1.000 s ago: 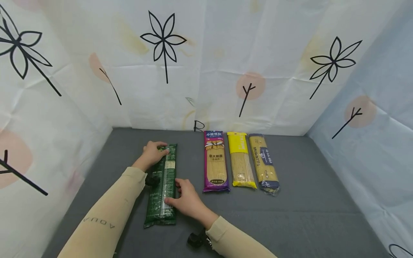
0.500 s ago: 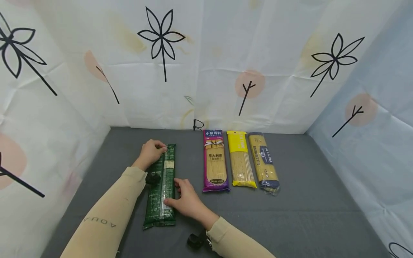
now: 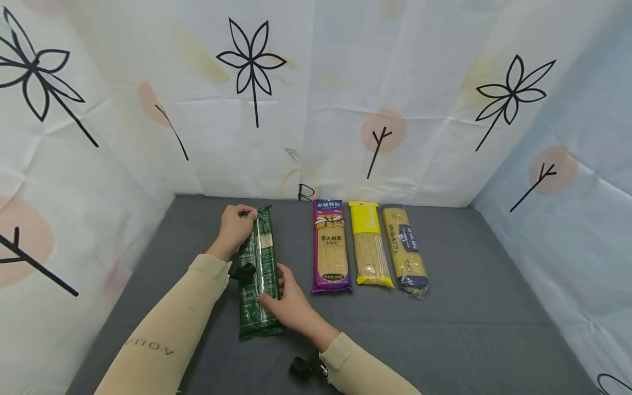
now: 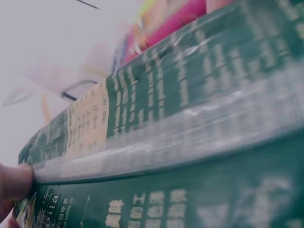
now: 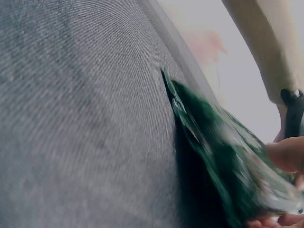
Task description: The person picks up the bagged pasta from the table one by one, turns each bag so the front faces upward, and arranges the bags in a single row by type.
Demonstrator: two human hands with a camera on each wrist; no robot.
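Note:
A long green pack of spaghetti (image 3: 266, 258) with a pale lengthwise seam is between both hands in the head view. My left hand (image 3: 236, 227) pinches its far end; in the left wrist view the thumb (image 4: 16, 181) presses beside the seam. Lower down, my right hand (image 3: 292, 306) grips the right edge, thumb on top and fingers around the side. The right wrist view shows the green pack (image 5: 223, 147) slanting above the grey cloth, a dark shadow under it. Its far left corner is hidden behind the left hand.
To the right lie a purple spaghetti pack (image 3: 331, 247), a yellow-topped pack (image 3: 370, 247) and a blue-labelled pack (image 3: 405, 249), side by side on the grey cloth (image 3: 469, 329). A patterned white curtain (image 3: 336, 66) rises behind and at both sides.
The green spaghetti pack has shifted right and away from the person, and its near end has swung to the right. Both hands moved with it; the other packs stayed put.

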